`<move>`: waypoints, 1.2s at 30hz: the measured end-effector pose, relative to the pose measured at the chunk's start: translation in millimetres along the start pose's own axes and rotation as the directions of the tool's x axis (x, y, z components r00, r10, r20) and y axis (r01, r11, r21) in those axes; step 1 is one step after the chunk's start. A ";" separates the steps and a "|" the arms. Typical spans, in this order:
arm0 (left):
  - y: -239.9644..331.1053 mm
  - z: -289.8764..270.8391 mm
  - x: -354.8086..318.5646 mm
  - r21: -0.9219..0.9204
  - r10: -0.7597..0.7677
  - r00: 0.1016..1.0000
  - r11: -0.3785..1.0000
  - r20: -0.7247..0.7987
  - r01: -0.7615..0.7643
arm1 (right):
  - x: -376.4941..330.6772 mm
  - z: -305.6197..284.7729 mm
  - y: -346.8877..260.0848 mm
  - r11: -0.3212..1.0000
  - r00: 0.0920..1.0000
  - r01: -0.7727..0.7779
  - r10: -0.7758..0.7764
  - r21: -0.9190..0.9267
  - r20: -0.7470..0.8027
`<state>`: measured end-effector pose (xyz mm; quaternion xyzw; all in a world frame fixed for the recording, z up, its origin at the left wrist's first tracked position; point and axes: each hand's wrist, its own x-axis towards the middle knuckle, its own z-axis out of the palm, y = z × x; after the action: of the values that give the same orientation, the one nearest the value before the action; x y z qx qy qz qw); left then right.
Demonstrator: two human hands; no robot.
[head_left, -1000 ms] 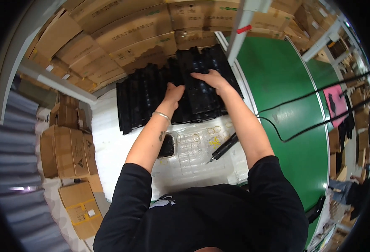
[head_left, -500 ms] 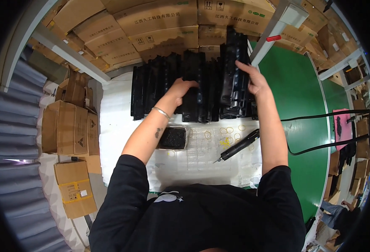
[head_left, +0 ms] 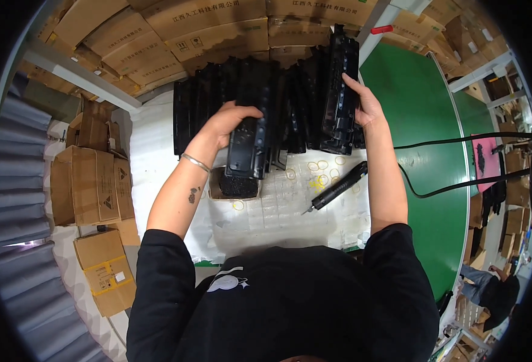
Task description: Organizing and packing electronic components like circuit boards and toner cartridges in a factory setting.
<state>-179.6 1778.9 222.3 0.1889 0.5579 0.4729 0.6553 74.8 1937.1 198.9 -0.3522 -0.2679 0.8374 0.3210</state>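
My left hand (head_left: 231,122) is closed on a long black plastic housing (head_left: 246,151), its thumb along the top face. The housing stands out in front of a row of similar black housings (head_left: 196,108) at the back of the white-covered table. At the row's right end, my right hand (head_left: 367,110) grips another black housing (head_left: 338,111) by its right side, thumb on the near face and the other fingers partly hidden. Just below the left housing sits a small open box (head_left: 217,192) filled with tiny black pieces. A black electric screwdriver (head_left: 338,188) lies to its right.
Thin yellowish rings (head_left: 290,174) lie on the white table cover (head_left: 278,226). Stacked cardboard boxes (head_left: 217,39) wall off the back. A green table (head_left: 423,120) adjoins on the right, crossed by black cables (head_left: 453,187). Open cartons (head_left: 91,187) stand at left; a person (head_left: 498,295) is at far right.
My left hand has drawn a housing toward me and left, out of the row, over the small box's edge. My right hand keeps its grip at the right-hand housing. The whole view has shifted slightly.
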 end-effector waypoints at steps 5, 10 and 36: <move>-24.4 21.3 18.4 0.088 -0.108 0.992 0.991 0.072 0.101 | -22.6 -22.6 10.4 0.998 0.998 0.054 -0.054 -0.024 0.031; -33.2 44.0 29.6 -0.063 -0.125 0.953 0.987 0.276 0.148 | -50.0 -40.8 7.0 0.993 0.996 0.092 -0.091 -0.073 0.024; -15.4 -199.6 -84.5 -0.397 0.128 0.937 0.881 -0.324 -0.258 | -39.4 51.1 45.5 0.991 0.949 -0.133 0.137 -0.036 0.285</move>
<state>-349.0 1645.3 195.9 0.0227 0.5061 0.6710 0.5414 41.5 1867.5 215.8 -0.2474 -0.2938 0.8972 0.2178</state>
